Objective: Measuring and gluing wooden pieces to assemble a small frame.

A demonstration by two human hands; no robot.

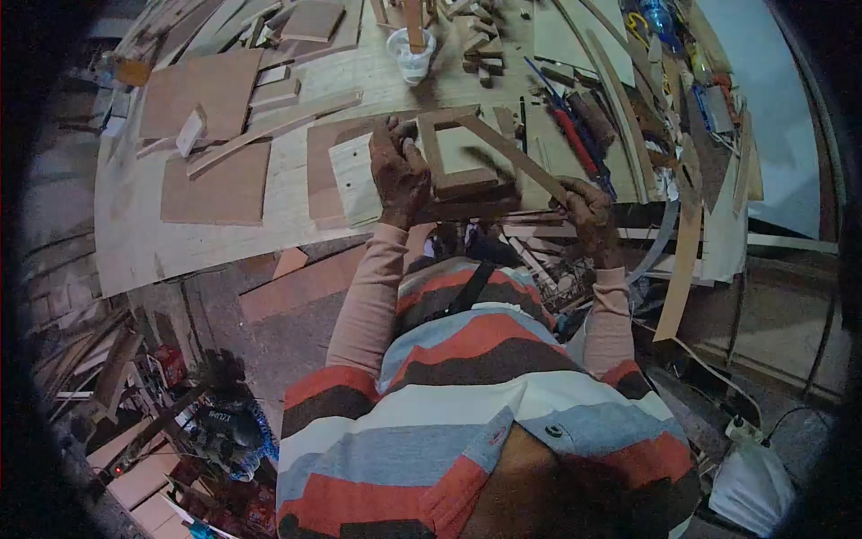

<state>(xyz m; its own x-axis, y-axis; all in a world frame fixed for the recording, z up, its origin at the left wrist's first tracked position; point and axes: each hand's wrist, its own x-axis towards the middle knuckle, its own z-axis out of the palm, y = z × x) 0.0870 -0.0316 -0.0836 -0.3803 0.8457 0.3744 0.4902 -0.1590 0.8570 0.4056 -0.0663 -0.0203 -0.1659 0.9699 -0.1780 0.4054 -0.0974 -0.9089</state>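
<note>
The striped shirt (pixel 503 377) fills the lower middle, nearest the camera. Beyond it, the counter (pixel 126 242) spans the upper part of the picture. Brown boards lie on it: a large one (pixel 197 94) at upper left, a second (pixel 215 184) below that. The wooden frame (pixel 427 153) sits at upper centre, by the counter's near edge, with a pale middle. The strip (pixel 516 153) slants across its right side, its far end over the top bar; whether they touch along the way I cannot tell.

Of the hands, the right (pixel 588 216) is closed around the strip's near end. The left (pixel 400 175), fingers curled, is just beside the frame's left bar, overlapping the pale panel (pixel 353 180); I cannot tell whether it grips anything.

To handle this well, I would brace the frame with the left hand, support the strip's free end, and line up edges before adding pressure; a strip held only at one end could swing or slip.

Counted: two hands, one frame, one strip in hand, one pale panel, one white cup (pixel 411 67) at top centre, one red tool (pixel 575 144) at upper right.
</note>
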